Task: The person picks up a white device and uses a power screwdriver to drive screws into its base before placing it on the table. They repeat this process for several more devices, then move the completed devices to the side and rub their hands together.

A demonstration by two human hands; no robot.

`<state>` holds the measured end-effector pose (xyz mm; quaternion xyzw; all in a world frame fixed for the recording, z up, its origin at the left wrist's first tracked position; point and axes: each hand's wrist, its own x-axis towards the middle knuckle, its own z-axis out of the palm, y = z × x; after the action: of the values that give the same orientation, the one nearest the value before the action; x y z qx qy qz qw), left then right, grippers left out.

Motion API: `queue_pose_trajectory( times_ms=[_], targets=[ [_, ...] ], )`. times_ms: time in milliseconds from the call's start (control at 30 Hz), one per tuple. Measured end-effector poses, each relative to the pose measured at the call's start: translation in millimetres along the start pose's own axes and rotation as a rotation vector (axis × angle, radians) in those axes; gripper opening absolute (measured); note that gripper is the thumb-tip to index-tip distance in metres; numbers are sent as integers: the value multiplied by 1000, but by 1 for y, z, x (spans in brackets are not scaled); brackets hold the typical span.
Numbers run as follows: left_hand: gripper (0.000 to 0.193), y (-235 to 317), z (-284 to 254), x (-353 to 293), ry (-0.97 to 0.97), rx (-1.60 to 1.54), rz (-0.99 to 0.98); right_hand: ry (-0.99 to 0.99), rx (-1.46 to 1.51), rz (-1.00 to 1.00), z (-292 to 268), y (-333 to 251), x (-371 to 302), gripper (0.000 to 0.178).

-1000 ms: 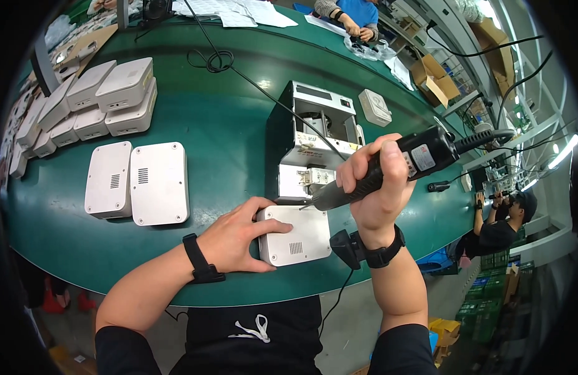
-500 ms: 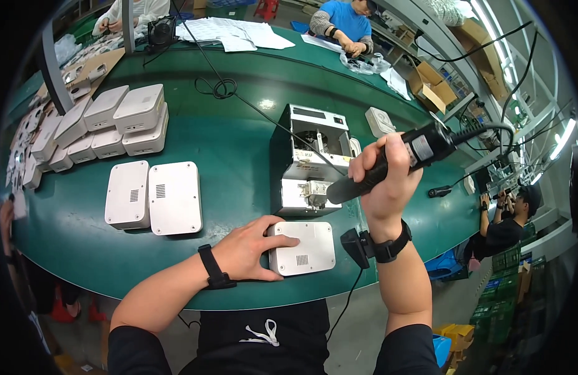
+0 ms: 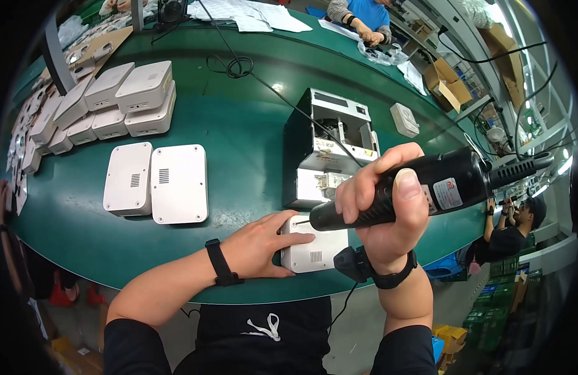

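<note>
My right hand (image 3: 392,209) is closed around a black electric screwdriver (image 3: 454,181), held tilted with its cable leading off to the right. The screwdriver's thin bit points at the screw hole in the upper left corner of a white plastic box (image 3: 326,250); whether it touches there is hard to see. With thumb and fingers around the box's left end and one finger across its top, my left hand (image 3: 257,245) grips it against the green table (image 3: 239,187). Part of the box's right side is hidden behind my right hand.
A screw feeder machine (image 3: 331,140) stands just beyond the box. Two more white boxes (image 3: 179,184) lie to the left, with a stack of similar boxes (image 3: 145,87) behind them. A black cable (image 3: 264,84) hangs across the table. A co-worker (image 3: 367,19) sits opposite.
The screwdriver has come down and left, bringing its bit to the box's upper left corner. My left hand stays on the box. The whole view has shifted slightly.
</note>
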<state>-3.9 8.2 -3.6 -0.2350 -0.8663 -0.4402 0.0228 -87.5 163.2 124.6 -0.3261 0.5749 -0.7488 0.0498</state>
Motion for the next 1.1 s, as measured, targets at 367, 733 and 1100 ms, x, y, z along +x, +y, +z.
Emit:
queue_pose_trajectory(
  times_ms=[367, 733, 1100],
  targets=[
    [72, -9, 1, 2, 25, -18, 21, -69, 26, 65, -1, 13, 1, 32],
    [71, -8, 1, 1, 57, -25, 3, 86, -5, -28, -11, 6, 2, 27],
    [65, -2, 1, 3, 88, 28, -30, 263, -235, -105, -38, -2, 23, 30]
  ],
)
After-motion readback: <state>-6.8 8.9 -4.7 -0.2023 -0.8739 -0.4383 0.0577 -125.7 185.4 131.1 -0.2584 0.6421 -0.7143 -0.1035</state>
